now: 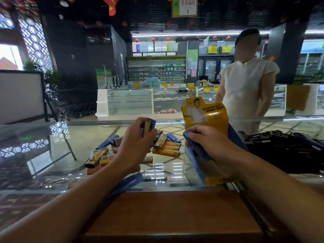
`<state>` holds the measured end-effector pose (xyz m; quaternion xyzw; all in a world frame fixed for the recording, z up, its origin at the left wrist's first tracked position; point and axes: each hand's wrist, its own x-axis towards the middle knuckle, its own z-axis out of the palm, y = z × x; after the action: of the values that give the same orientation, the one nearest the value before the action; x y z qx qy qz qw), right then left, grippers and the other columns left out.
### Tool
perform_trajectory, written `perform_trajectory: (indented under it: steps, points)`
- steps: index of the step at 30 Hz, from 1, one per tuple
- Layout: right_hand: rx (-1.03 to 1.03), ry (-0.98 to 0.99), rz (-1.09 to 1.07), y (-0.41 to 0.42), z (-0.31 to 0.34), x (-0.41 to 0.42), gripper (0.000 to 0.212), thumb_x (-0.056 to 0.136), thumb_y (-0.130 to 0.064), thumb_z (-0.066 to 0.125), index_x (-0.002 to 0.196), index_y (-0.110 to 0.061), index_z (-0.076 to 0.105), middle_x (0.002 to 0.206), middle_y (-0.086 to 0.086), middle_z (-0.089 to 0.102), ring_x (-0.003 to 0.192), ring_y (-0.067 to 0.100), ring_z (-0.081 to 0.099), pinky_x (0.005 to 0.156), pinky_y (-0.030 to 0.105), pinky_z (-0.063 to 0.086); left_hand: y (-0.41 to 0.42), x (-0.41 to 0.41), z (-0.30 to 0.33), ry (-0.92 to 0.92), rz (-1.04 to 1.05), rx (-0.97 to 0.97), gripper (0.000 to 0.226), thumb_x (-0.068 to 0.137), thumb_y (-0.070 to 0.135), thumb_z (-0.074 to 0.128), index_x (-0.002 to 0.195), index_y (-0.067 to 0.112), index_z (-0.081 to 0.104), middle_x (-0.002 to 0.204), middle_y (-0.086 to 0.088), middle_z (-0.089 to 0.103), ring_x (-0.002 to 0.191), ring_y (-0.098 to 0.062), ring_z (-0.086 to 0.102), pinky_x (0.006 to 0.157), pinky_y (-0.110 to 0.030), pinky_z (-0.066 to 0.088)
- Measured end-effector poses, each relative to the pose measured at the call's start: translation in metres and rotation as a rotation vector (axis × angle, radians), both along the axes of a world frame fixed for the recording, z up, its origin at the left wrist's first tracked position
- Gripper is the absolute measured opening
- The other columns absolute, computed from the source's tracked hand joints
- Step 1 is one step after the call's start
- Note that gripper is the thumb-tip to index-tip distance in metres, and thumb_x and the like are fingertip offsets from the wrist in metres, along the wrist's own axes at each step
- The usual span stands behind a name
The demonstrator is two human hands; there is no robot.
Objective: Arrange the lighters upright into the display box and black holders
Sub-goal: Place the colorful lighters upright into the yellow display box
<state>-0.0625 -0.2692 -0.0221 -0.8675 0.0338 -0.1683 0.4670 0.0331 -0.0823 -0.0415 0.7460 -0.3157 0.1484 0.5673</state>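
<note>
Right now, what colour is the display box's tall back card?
Yellow-orange, with a printed figure on the back card; the head view shows it best.

The scene is lit dimly overall, with a dark ceiling. Daylight is admitted through a lattice window (33, 41) at the upper left, where the panes are blown out to white. A fluorescent strip (192, 33) is seen glowing across the far wall. Strong reflections are thrown on the glass counter (171, 165), where the window lattice and small bright bars are mirrored. Straight lines are bent toward the edges by the wide-angle lens. The whole picture is rendered soft, and the forearms and frame corners are smeared most.
</note>
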Motion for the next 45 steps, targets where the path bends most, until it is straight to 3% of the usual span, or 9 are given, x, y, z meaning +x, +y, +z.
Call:
perform_trajectory:
  steps: [2, 14, 23, 29, 34, 37, 39, 42, 45]
  points:
    - [0.154, 0.031, 0.028, 0.012, -0.003, 0.004, 0.019, 0.104, -0.024, 0.047, 0.111, -0.02, 0.064, 0.091, 0.0, 0.068, 0.082, 0.013, 0.062, 0.068, 0.025, 0.045, 0.0, -0.003, -0.001, -0.008, -0.016, 0.042, 0.008, 0.096, 0.018, 0.059, 0.102, 0.023, 0.058, 0.081, -0.003, 0.061, 0.07, -0.016, 0.061, 0.064, -0.034, 0.054]
    - [0.3, 0.002, 0.125, 0.035, -0.011, 0.01, 0.022, 0.104, -0.023, 0.046, 0.116, -0.022, 0.064, 0.098, 0.001, 0.067, 0.084, 0.009, 0.06, 0.066, 0.015, 0.047, 0.005, -0.005, -0.005, -0.084, -0.014, 0.067, 0.006, 0.094, 0.016, 0.061, 0.092, 0.021, 0.058, 0.073, 0.002, 0.058, 0.062, -0.004, 0.055, 0.056, -0.015, 0.044]
    - [0.282, -0.132, 0.068, -0.005, 0.034, 0.015, 0.018, 0.091, -0.022, 0.069, 0.108, -0.02, 0.065, 0.099, 0.006, 0.075, 0.096, 0.023, 0.072, 0.082, 0.037, 0.06, -0.032, 0.002, 0.028, -0.014, -0.087, -0.038, 0.009, 0.085, 0.015, 0.071, 0.087, 0.021, 0.065, 0.067, -0.003, 0.059, 0.062, -0.017, 0.052, 0.061, -0.036, 0.047]
    - [0.278, -0.173, 0.024, -0.014, 0.019, 0.03, 0.021, 0.084, -0.032, 0.076, 0.099, -0.025, 0.065, 0.103, 0.013, 0.072, 0.1, 0.038, 0.068, 0.09, 0.057, 0.055, -0.039, -0.003, 0.02, -0.201, -0.17, -0.002, 0.032, 0.082, 0.008, 0.075, 0.093, 0.033, 0.058, 0.083, 0.009, 0.067, 0.07, -0.003, 0.061, 0.065, -0.017, 0.051]
    - [0.483, -0.071, 0.173, -0.013, 0.005, 0.03, 0.035, 0.073, -0.023, 0.075, 0.104, -0.01, 0.063, 0.093, 0.014, 0.074, 0.083, 0.026, 0.075, 0.065, 0.034, 0.061, -0.026, 0.004, 0.014, -0.285, -0.289, 0.168, 0.029, 0.079, 0.019, 0.073, 0.105, 0.026, 0.062, 0.101, 0.007, 0.067, 0.095, -0.017, 0.067, 0.081, -0.038, 0.057]
    - [0.576, -0.034, 0.207, -0.009, 0.005, 0.024, 0.046, 0.062, -0.022, 0.071, 0.104, -0.003, 0.062, 0.079, 0.009, 0.075, 0.068, 0.018, 0.074, 0.052, 0.022, 0.055, -0.025, 0.006, 0.014, -0.362, -0.349, 0.232, 0.028, 0.077, 0.027, 0.067, 0.104, 0.03, 0.061, 0.11, 0.012, 0.061, 0.107, -0.016, 0.062, 0.087, -0.026, 0.054]
    - [0.588, -0.024, 0.209, -0.008, 0.005, 0.023, 0.046, 0.062, -0.022, 0.07, 0.103, -0.002, 0.061, 0.076, 0.008, 0.075, 0.064, 0.016, 0.073, 0.049, 0.02, 0.053, -0.025, 0.006, 0.014, -0.379, -0.363, 0.222, 0.028, 0.076, 0.026, 0.063, 0.103, 0.031, 0.061, 0.111, 0.014, 0.06, 0.108, -0.013, 0.062, 0.087, -0.02, 0.051]
    - [0.516, 0.01, 0.2, -0.006, 0.008, 0.021, 0.046, 0.066, -0.034, 0.069, 0.101, -0.004, 0.062, 0.076, 0.007, 0.075, 0.065, 0.017, 0.073, 0.049, 0.023, 0.054, -0.026, 0.005, 0.009, -0.366, -0.35, 0.176, 0.023, 0.081, 0.021, 0.07, 0.103, 0.024, 0.064, 0.107, 0.008, 0.065, 0.103, -0.021, 0.065, 0.086, -0.036, 0.056]
    - [0.254, 0.001, 0.159, -0.005, 0.006, 0.022, 0.031, 0.095, -0.038, 0.056, 0.097, -0.009, 0.065, 0.078, 0.01, 0.075, 0.064, 0.023, 0.072, 0.052, 0.032, 0.058, -0.026, 0.001, 0.008, -0.291, -0.31, 0.114, 0.023, 0.081, 0.023, 0.076, 0.1, 0.024, 0.064, 0.092, 0.005, 0.069, 0.083, -0.017, 0.069, 0.071, -0.033, 0.057]
